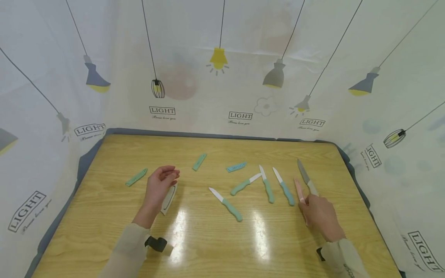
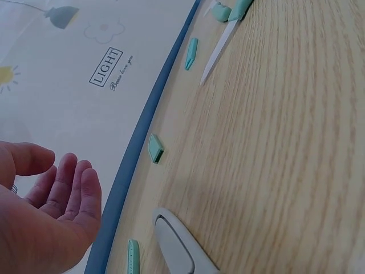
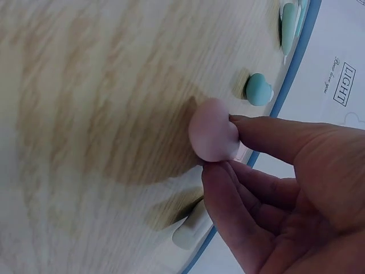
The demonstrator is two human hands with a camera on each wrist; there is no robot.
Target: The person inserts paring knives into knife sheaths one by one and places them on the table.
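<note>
My right hand [image 1: 320, 216] pinches a pink knife between thumb and fingers; its rounded pink handle end [image 3: 212, 131] faces the right wrist camera. The pink front part [image 1: 298, 188] points away, seemingly covered by a sheath. Just right of it lies a large knife [image 1: 313, 188] with a pale handle and grey blade. My left hand [image 1: 158, 191] hovers with loosely bent fingers and holds nothing. Below it, partly hidden, is a large off-white blade sheath [image 2: 179, 248]. Left of that hand lies a green sheath [image 1: 136, 177].
Mid-table lie three green-handled knives with white blades, a near one [image 1: 232, 210], a slanted one [image 1: 240, 187] and an upright one [image 1: 268, 191], beside a blue-handled knife [image 1: 286, 194]. Farther back are a green sheath [image 1: 199, 162] and a blue sheath [image 1: 236, 166]. A printed curtain surrounds the table.
</note>
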